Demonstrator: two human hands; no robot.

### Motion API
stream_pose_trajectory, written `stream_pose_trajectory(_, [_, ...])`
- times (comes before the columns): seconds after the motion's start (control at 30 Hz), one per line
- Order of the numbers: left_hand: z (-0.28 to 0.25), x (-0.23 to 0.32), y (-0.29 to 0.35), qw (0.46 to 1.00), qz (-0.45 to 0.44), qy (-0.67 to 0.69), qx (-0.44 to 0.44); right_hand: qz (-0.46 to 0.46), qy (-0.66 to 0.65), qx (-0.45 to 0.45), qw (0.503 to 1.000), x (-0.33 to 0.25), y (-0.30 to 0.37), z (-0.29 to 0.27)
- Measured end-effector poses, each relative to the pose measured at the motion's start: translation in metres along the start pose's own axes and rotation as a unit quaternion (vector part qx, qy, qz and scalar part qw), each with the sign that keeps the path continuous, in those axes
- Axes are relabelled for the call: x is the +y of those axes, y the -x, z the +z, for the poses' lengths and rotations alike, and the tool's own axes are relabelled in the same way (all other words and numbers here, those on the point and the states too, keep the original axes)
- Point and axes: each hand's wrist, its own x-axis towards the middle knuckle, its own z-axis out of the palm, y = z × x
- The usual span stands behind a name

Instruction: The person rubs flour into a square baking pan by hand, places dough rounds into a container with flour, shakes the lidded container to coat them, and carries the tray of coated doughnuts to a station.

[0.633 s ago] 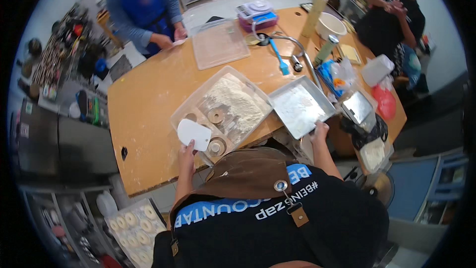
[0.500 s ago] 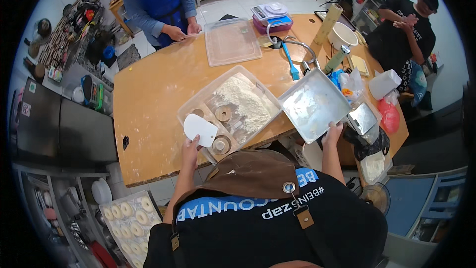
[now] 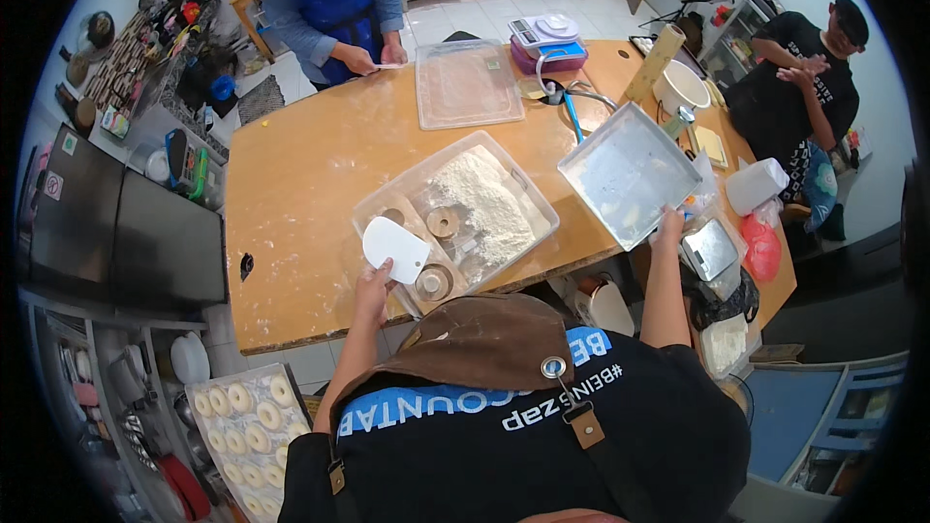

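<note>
Apart, scraper (image 3: 392,248) in left hand (image 3: 374,285), edge-gripped pan (image 3: 628,172)

Both forearms (image 3: 668,283) observed bare, extended forward, well apart. Left hand (image 3: 376,287) closed in a pinch; right hand (image 3: 670,226) gripping, farther forward.

A baking kitchen: the wooden table (image 3: 300,184) bears a clear box (image 3: 544,218) of flour (image 3: 484,199) and a kitchen scale (image 3: 549,29), with a square metal pan (image 3: 628,172) held over its right side; a dark two-door refrigerator (image 3: 107,218) stands left of the table, and dough rings (image 3: 258,429) lie off its near-left corner.
</note>
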Motion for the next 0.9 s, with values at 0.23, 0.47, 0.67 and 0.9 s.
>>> stream_pose_trajectory(0.23, [0.016,0.007,-0.028,0.983,-0.032,0.17,-0.056,-0.149,0.083,-0.076,0.982,-0.008,0.023,0.077])
stream_pose_trajectory(0.47, [0.102,0.11,-0.079,0.941,0.065,0.277,-0.183,-0.267,0.142,-0.142,0.942,-0.004,0.085,0.161])
stream_pose_trajectory(0.67, [0.174,0.141,-0.111,0.93,0.095,0.314,-0.167,-0.289,0.105,-0.163,0.937,0.002,0.116,0.167])
stream_pose_trajectory(0.9, [0.218,0.133,-0.171,0.901,0.121,0.341,-0.239,-0.33,0.137,-0.142,0.923,0.022,0.132,0.173])
